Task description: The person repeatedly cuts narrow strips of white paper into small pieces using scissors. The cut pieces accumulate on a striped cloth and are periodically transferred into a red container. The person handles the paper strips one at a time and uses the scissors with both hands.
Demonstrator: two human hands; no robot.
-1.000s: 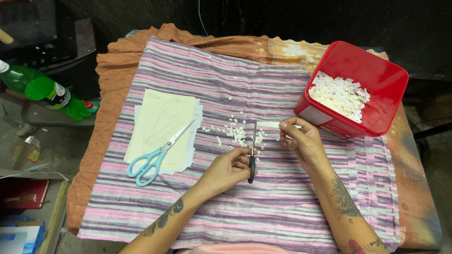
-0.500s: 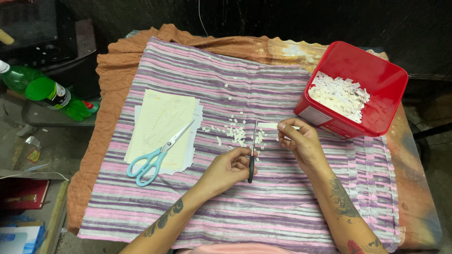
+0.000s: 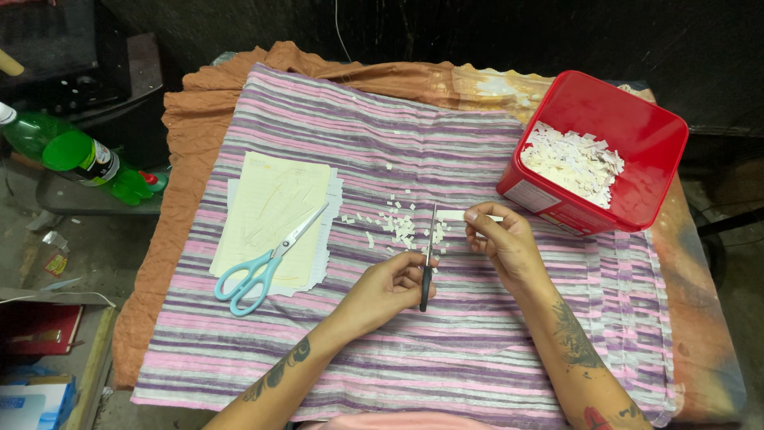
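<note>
My left hand grips a pair of dark-handled scissors, blades pointing away from me. My right hand pinches a narrow white paper strip, with its free end at the scissor blades. Several small white paper bits lie scattered on the striped pink and purple cloth just left of the blades. Both forearms come in from the bottom edge.
A red square tub holding cut white paper bits stands at the right. A stack of pale yellow and white paper sheets lies at the left with light blue scissors on it. Green bottles sit off the table, far left.
Both hands have stayed in nearly the same place; the scissors and the strip show only slight shifts at the blades.
</note>
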